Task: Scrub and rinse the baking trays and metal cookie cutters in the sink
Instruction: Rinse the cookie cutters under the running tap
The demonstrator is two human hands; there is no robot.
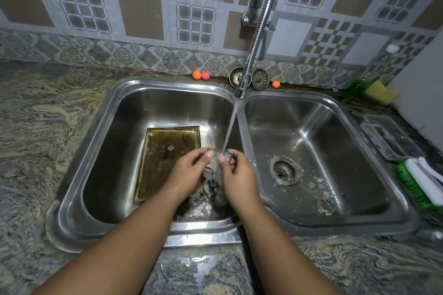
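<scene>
Counter: mottled stone around a steel double sink; wet patch at the near edge between the forearms.
Left basin: holds the baking tray, lying flat on the bottom with murky brown water pooled in it; not yet rinsed, by the look of it.
Left hand: over the right part of the left basin, fingers curled and pinching the left side of a small shiny piece.
Metal cookie cutter: the piece held between both hands, just under the water; blurred, so its shape cannot be told. More small metal pieces seem to lie in the basin below the hands.
Water stream: runs from the spout of the flexible tap and lands on the held piece.
Right hand: fingers clamped on the right side of the same piece, thumb tip close to the left thumb.
Step in hand: rinsing the cutter, I judge. Turn it slowly under the stream so water passes inside and out, rub the rim with the thumbs and mind the thin edge; hold it low to limit splashing.
Right basin: suds around the drain; a flower-shaped cutter lies near its front.
Right counter: a green soap bottle and yellow sponge far; a clear plastic container and a green-bristled scrub brush nearer, within reach for the tray.
</scene>
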